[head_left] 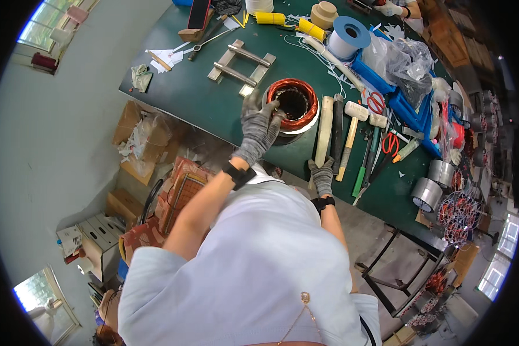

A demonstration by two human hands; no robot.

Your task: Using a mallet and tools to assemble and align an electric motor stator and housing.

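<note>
A round stator with red-brown copper windings [310,117] stands upright on the table near its front edge, its dark bore facing up. My left hand [259,131], in a grey glove, lies against its left side; the fingers are spread and one tip reaches over the rim. To the right, my gloved right hand [323,176] is closed round the near end of a pale wooden bat [324,127]. Beside that bat lie a dark bar [337,135] and a white-headed mallet [352,130]. Left of the stator sits a metal frame with two round bars [236,75].
The green table [179,75] carries a blue-rimmed spool [348,38], yellow rolls [311,29], red-handled scissors [391,144] and blue trays [406,112] with plastic bags. Metal stator cores [427,193] sit at the right. Another person's gloved hand [389,8] shows at the far edge.
</note>
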